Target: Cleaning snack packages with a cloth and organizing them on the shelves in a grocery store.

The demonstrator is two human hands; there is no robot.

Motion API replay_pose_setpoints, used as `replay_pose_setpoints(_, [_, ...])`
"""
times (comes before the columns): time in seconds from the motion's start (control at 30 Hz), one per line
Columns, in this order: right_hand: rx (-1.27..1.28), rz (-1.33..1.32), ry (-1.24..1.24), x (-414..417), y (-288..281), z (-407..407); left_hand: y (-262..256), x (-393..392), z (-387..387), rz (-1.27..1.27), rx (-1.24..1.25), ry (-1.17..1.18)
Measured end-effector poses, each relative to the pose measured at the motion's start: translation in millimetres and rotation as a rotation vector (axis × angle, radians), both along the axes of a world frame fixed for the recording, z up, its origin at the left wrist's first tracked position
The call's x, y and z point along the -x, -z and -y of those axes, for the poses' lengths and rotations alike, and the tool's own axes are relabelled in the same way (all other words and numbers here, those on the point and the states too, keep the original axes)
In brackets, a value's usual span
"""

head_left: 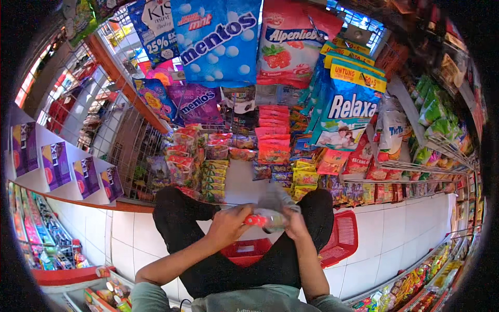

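Above my lap, my left hand (230,223) grips the red end of a small packet (257,220), which is partly clear or pale. My right hand (295,223) is closed at the packet's other end. A grey, cloth-like thing (275,199) shows at the right hand, too blurred to name surely. Both hands are between my spread knees. Fingers hide part of the packet.
Candy bags, including a blue Mentos bag (218,43) and a Relaxa bag (347,117), hang ahead on a wire rack. Small sachets (275,146) fill the shelf below. A red plastic basket (345,238) is on the tiled floor (393,230) at right. Red plastic (249,249) shows between my legs.
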State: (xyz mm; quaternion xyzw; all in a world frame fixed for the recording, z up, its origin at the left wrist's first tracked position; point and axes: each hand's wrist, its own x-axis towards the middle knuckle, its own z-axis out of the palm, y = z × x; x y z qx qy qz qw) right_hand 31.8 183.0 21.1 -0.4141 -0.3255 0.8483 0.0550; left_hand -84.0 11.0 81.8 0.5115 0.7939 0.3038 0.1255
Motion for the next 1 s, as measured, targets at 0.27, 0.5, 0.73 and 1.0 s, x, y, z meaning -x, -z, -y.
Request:
replay_pose_setpoints(0.27, [-0.429,-0.103,0.55,-42,18,-70,118,82,-50,-0.098,0.092,-0.015])
replay_pose_setpoints(0.5, [-0.416,0.028,0.666,-33,21,-75,283,151,-88,-0.181,0.256,-0.292])
replay_pose_setpoints(0.73, [-0.46,0.199,0.686,-32,25,-74,321,178,-118,-0.631,0.316,-0.361])
replay_pose_setpoints(1.0, [-0.589,0.069,0.576,-46,42,-82,316,188,-132,-0.772,0.209,-0.368])
